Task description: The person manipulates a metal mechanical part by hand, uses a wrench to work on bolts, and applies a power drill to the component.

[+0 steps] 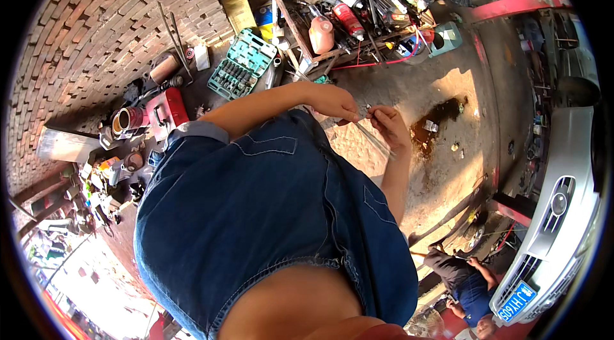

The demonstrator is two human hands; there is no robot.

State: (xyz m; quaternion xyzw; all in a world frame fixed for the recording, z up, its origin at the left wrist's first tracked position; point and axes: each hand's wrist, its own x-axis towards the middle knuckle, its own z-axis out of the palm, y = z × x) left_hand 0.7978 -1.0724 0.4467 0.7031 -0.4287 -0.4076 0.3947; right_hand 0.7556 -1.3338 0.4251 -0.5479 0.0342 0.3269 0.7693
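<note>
My left hand [334,102] reaches across from the left, its fingers closed around one end of a thin, pale strip or rod [374,139]. The strip slants down to the right, passing by my right wrist. Close beside it, my right hand [391,126] is raised with thumb and fingertips pinched together. A tiny dark piece [368,107] shows at those fingertips, too small to name. The two hands are slightly apart, in front of my denim shirt [256,206] and over the stained floor [441,177].
Ahead stands a tray-topped bench [307,62] heaped with tools, spray cans and bottles. Left of it lies an open teal socket set [243,65], then a red toolbox [167,112]. A silver car [553,212] is at right; another person [470,282] crouches near it. An oily puddle [427,132] darkens the floor.
</note>
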